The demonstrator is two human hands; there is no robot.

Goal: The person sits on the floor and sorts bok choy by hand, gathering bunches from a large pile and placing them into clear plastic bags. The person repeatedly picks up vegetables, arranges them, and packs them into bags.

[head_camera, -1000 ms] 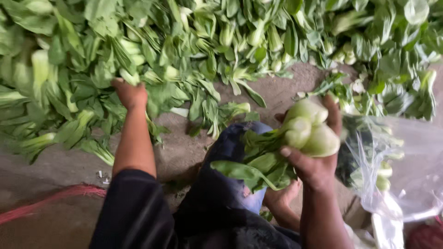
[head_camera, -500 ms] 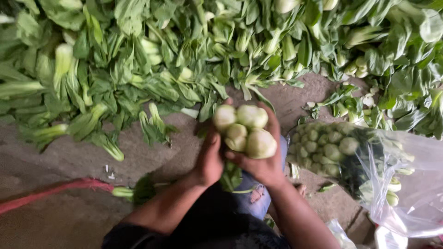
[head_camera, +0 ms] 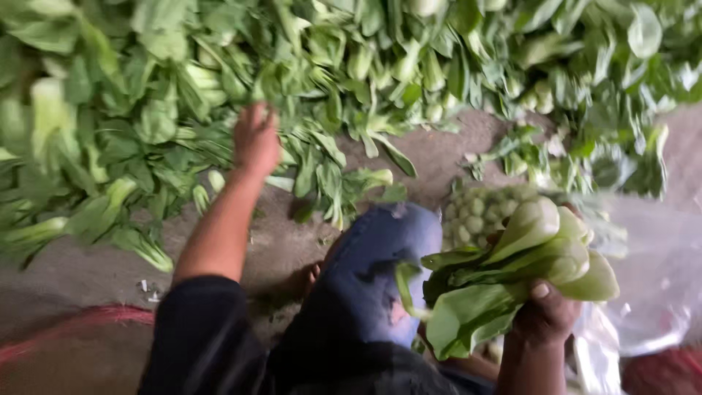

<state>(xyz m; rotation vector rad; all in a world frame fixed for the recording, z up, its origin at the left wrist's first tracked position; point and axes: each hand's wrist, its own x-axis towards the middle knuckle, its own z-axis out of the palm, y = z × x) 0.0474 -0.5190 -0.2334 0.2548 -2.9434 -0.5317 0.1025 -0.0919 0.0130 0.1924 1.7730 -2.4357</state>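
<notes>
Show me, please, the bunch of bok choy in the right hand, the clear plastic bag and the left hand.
bunch of bok choy (head_camera: 541,252), head view, pale stalks.
clear plastic bag (head_camera: 651,285), head view, its side.
left hand (head_camera: 256,143), head view, its back.

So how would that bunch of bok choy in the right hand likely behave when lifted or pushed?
The bok choy bunch probably stays firm at its thick pale stalks, which the right hand grips. Its broad leaves droop downward, so they likely flop and bruise easily. Several heads held together could slip apart if the grip loosens.
</notes>
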